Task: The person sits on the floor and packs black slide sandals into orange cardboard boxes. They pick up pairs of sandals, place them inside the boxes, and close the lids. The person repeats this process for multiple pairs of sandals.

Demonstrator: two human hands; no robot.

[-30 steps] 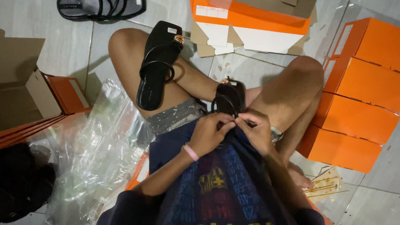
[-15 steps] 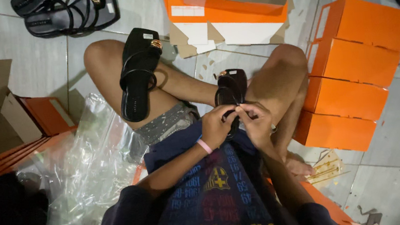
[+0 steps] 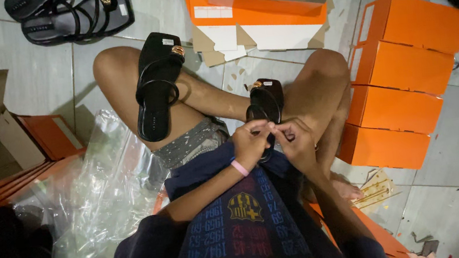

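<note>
Left hand (image 3: 249,144) and right hand (image 3: 296,142) both pinch the heel end of 1 black sandal (image 3: 265,104) lying between the knees; fingers hide that end. A 2nd sandal (image 3: 157,88) rests on the left thigh.

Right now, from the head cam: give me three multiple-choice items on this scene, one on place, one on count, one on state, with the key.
1. Where does the loose black sandal lie?
A. on the person's left thigh
B. inside an orange box
C. on the plastic sheet

2. How many closed orange boxes are stacked at the right?
A. two
B. four
C. six

3. What are the left hand and right hand doing?
A. resting flat on the floor
B. both pinching the second black sandal
C. lifting a box lid

Key: 1 A, it lies along the bare thigh; 2 B, four lids show in a row; 3 B, fingertips of both meet at its heel end.
</note>
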